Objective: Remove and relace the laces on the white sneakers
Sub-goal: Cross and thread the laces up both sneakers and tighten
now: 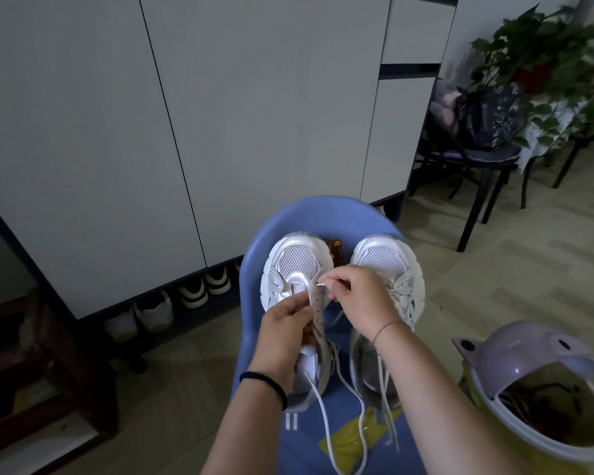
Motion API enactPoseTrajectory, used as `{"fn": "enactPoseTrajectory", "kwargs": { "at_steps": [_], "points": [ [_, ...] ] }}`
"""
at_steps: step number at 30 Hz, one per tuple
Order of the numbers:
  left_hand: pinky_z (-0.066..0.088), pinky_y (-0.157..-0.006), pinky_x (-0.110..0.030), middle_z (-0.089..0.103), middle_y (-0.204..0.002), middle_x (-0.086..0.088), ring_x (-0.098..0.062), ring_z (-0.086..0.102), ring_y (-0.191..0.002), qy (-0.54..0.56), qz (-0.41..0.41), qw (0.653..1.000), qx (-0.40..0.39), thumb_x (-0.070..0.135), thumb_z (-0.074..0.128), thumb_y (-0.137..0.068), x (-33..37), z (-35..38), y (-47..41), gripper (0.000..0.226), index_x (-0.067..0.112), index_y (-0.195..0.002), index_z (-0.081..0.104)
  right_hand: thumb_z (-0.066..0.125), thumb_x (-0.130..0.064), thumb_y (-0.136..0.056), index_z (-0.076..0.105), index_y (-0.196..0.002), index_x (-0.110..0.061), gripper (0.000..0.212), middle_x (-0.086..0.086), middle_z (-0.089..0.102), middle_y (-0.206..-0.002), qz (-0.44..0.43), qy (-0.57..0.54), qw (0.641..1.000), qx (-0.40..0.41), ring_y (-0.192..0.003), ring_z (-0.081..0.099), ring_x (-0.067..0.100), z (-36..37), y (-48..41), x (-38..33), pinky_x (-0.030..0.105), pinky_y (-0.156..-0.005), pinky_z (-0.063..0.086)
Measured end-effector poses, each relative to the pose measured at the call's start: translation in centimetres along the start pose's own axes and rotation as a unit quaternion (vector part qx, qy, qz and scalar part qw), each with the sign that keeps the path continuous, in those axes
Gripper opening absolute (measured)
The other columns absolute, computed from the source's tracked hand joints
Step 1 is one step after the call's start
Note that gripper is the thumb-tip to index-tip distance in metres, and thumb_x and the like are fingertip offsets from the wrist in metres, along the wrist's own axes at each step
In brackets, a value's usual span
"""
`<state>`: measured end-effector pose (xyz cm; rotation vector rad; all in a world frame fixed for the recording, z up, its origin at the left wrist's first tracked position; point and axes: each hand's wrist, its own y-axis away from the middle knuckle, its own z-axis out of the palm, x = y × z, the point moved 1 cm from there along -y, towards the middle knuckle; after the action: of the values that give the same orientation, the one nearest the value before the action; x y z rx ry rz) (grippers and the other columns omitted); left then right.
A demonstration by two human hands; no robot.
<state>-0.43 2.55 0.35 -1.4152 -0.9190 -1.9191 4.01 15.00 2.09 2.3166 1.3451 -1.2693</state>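
Observation:
Two white mesh sneakers stand side by side on a blue plastic chair (326, 210), toes pointing away from me. The left sneaker (297, 262) has bare eyelets. My left hand (283, 323) grips its right eyelet strip and tongue. My right hand (357, 294) pinches the tip of a white lace at the strip's top eyelet. The loose white lace (326, 430) trails down over the seat toward me. The right sneaker (391, 265) is still laced, partly hidden behind my right wrist.
A lilac-lidded yellow bin (535, 389) stands open at the right. White cabinet doors (186, 114) fill the back, with several shoes (192, 293) underneath. A dark chair with a bag (487, 121) and a plant (542, 39) stand far right. A wooden stool (48, 371) is at left.

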Motion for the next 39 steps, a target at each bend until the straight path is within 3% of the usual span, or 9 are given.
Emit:
{"fn": "enactPoseTrajectory", "kwargs": {
  "at_steps": [4,10,13,17,20,24,28,32,39],
  "points": [
    [0.046,-0.064,-0.03,0.059,-0.075,-0.013,-0.024,0.051,-0.07,-0.022,0.02,1.0,0.008,-0.009,0.049,-0.093,-0.2,0.4,-0.2,0.033,0.015,-0.097,0.071,0.058,-0.007,-0.092,0.074,-0.095,-0.013,0.017,-0.007,0.063,-0.078,0.022,-0.024,0.999,0.011,-0.068,0.059,0.0,0.0,0.1,0.3,0.007,-0.066,0.044],
    [0.041,-0.056,-0.025,0.059,-0.067,-0.009,-0.019,0.045,-0.06,-0.058,0.036,0.997,0.036,-0.009,0.049,-0.09,-0.8,0.6,-0.5,0.039,0.021,-0.093,0.074,0.064,-0.001,-0.086,0.066,-0.08,-0.017,0.017,-0.006,0.066,-0.075,0.028,-0.041,0.996,0.075,-0.068,0.065,0.01,1.1,0.0,0.0,0.024,-0.068,0.054],
    [0.048,-0.056,-0.018,0.07,-0.071,-0.003,-0.007,0.057,-0.057,-0.05,0.037,0.997,0.036,-0.008,0.051,-0.091,-0.9,0.6,-0.6,0.033,0.016,-0.097,0.073,0.064,-0.005,-0.087,0.065,-0.081,-0.019,0.015,-0.011,0.063,-0.076,0.017,-0.008,0.996,0.092,-0.079,0.063,0.013,1.3,0.0,-0.2,0.026,-0.073,0.053],
    [0.048,-0.055,-0.02,0.07,-0.074,-0.007,-0.012,0.059,-0.061,-0.031,0.034,0.998,0.049,-0.008,0.053,-0.09,-1.2,0.7,-0.9,0.031,0.015,-0.091,0.073,0.07,-0.02,-0.085,0.067,-0.093,-0.012,0.012,-0.004,0.057,-0.094,0.027,0.027,0.995,0.093,-0.091,0.058,0.015,1.8,0.4,-0.6,0.02,-0.079,0.044],
    [0.055,-0.066,-0.034,0.074,-0.082,-0.013,-0.026,0.065,-0.071,-0.016,0.032,0.997,0.069,-0.008,0.055,-0.088,-1.7,0.8,-1.3,0.025,0.009,-0.096,0.072,0.078,-0.021,-0.076,0.061,-0.09,-0.015,0.023,0.002,0.051,-0.106,0.054,0.009,0.995,0.084,-0.084,0.063,0.016,2.3,0.9,-0.8,0.022,-0.08,0.048],
    [0.057,-0.079,-0.042,0.074,-0.086,-0.016,-0.033,0.07,-0.082,0.011,0.021,0.996,0.09,-0.01,0.06,-0.085,-1.9,0.9,-1.6,0.021,0.006,-0.096,0.068,0.08,-0.017,-0.074,0.062,-0.097,-0.013,0.029,0.005,0.057,-0.114,0.104,-0.024,0.99,0.09,-0.074,0.06,0.006,2.4,0.7,-0.2,0.001,-0.062,0.039],
    [0.057,-0.079,-0.037,0.074,-0.08,-0.006,-0.022,0.069,-0.079,0.012,0.006,0.996,0.089,-0.005,0.067,-0.083,-2.0,0.9,-1.8,0.028,0.012,-0.103,0.059,0.077,-0.018,-0.075,0.067,-0.102,-0.008,0.031,0.006,0.065,-0.107,0.128,-0.003,0.986,0.104,-0.095,0.062,0.018,2.4,0.3,0.1,0.018,-0.075,0.041],
    [0.058,-0.078,-0.033,0.075,-0.086,-0.007,-0.022,0.07,-0.083,0.025,-0.014,0.999,0.038,-0.01,0.055,-0.088,-1.9,0.8,-1.7,0.027,0.005,-0.11,0.059,0.07,-0.009,-0.078,0.072,-0.092,-0.004,0.015,0.007,0.071,-0.093,0.111,0.016,0.988,0.105,-0.09,0.064,0.022,2.1,0.0,0.1,0.026,-0.076,0.046],
    [0.051,-0.065,-0.029,0.07,-0.089,-0.014,-0.023,0.061,-0.077,-0.036,-0.003,0.999,-0.025,-0.017,0.034,-0.088,-1.5,1.3,-1.7,0.049,0.012,-0.108,0.069,0.065,-0.003,-0.079,0.071,-0.101,-0.008,0.024,0.004,0.069,-0.1,0.109,0.001,0.991,0.072,-0.093,0.065,0.019,2.0,-0.4,0.7,0.026,-0.081,0.05]
  ]
}}
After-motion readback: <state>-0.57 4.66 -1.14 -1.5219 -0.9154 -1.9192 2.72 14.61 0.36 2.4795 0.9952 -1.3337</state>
